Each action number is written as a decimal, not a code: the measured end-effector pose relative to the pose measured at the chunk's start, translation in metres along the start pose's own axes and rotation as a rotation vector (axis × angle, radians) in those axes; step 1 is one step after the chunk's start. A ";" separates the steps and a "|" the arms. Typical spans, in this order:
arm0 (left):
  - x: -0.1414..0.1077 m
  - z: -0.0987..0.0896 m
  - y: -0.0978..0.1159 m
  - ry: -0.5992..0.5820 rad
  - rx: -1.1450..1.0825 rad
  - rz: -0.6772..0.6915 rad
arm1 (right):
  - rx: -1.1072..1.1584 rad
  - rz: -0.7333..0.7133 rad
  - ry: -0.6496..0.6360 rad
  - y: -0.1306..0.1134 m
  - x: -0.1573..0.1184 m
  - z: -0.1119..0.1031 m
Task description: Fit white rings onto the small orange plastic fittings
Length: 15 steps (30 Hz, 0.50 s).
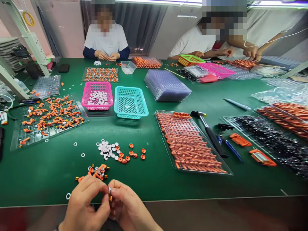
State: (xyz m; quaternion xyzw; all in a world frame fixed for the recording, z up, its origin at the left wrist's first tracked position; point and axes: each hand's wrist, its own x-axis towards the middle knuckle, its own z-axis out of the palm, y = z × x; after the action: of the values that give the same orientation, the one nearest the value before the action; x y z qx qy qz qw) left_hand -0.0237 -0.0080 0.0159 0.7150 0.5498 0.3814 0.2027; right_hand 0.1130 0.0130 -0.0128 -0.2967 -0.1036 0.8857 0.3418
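Observation:
Near the front edge of the green table (168,186), my left hand (88,202) and my right hand (128,200) meet. My right fingers pinch a small part (110,191) with a silvery top and a gold-coloured end. The left thumb and fingertips close at its side; whether they grip it too is hard to tell. Just beyond my left hand lies a small pile of orange parts with gold ends (98,171). Farther off are white discs (107,149) and several orange caps (127,158). A white ring (68,196) rests left of my left hand.
A pink basket (97,107) of white pieces and a turquoise basket (131,112) stand mid-table. Orange parts fill a left tray (84,117) and a right tray (231,170). A hammer (213,138), a pen (233,150) and black parts (271,138) lie right. People work across the table.

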 end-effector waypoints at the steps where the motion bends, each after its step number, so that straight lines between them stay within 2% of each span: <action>1: 0.001 -0.001 0.001 -0.015 0.006 -0.004 | 0.009 0.019 -0.014 0.000 0.000 -0.001; 4: 0.005 -0.007 0.001 -0.039 0.038 -0.004 | 0.024 0.032 -0.061 -0.003 -0.001 -0.003; 6: 0.013 -0.015 -0.006 -0.018 0.094 -0.012 | 0.016 -0.013 -0.084 -0.007 -0.001 -0.004; 8: 0.025 -0.025 -0.020 -0.001 0.230 -0.027 | 0.003 -0.076 -0.081 -0.013 -0.002 -0.005; 10: 0.041 -0.037 -0.037 -0.052 0.469 -0.037 | 0.006 -0.123 -0.085 -0.018 -0.005 -0.007; 13: 0.068 -0.047 -0.055 -0.089 0.522 -0.034 | 0.014 -0.151 -0.197 -0.021 -0.023 -0.008; 15: 0.082 -0.044 -0.059 -0.152 0.496 0.003 | -0.070 -0.181 -0.263 -0.019 -0.044 -0.009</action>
State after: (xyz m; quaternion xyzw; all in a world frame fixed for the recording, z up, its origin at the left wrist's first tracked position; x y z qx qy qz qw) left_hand -0.0863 0.0820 0.0279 0.7702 0.6086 0.1804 0.0613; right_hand 0.1554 -0.0025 0.0072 -0.1794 -0.2044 0.8784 0.3930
